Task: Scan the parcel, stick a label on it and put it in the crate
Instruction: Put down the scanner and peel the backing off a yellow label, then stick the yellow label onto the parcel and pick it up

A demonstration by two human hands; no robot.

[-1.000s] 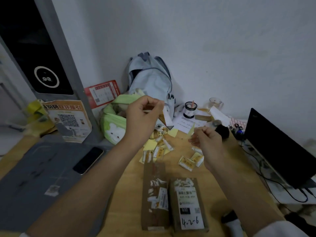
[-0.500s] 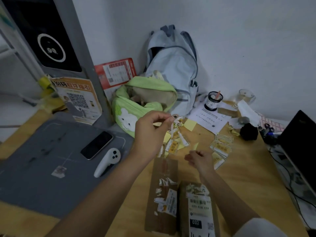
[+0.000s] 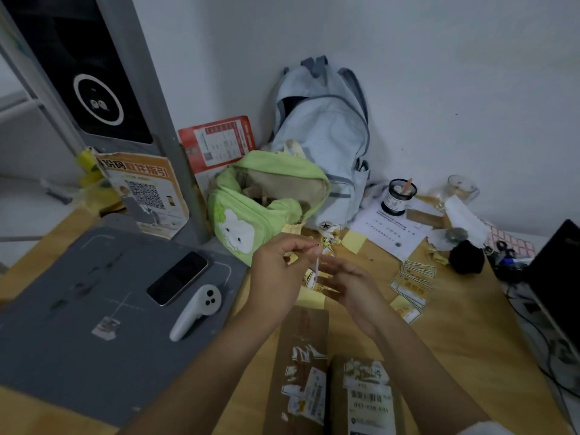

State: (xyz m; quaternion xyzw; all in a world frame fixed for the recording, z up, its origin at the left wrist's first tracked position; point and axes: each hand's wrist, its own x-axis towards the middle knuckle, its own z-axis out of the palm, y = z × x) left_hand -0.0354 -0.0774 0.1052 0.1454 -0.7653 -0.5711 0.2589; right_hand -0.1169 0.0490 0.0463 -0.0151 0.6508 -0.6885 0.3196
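Two brown cardboard parcels lie side by side at the near edge of the wooden table: the left parcel [image 3: 300, 368] with torn label scraps, the right parcel [image 3: 365, 400] with a white barcode label. Above them my left hand [image 3: 276, 274] pinches a small white label strip [image 3: 317, 267] between thumb and forefinger. My right hand [image 3: 348, 285] is close beside it, fingers spread and touching the strip's lower end. Loose yellow labels [image 3: 412, 282] lie scattered on the table beyond my hands. No crate is in view.
A grey mat [image 3: 78, 324] at left carries a phone [image 3: 177, 277] and a white handheld scanner [image 3: 197, 310]. A green bag [image 3: 266, 202] and a pale blue backpack [image 3: 323, 136] stand at the back. A laptop [image 3: 558, 277] and cables sit at right.
Both hands have dropped lower and come together over the parcels; my right hand moved left to meet the strip in my left hand. The view has tilted down.
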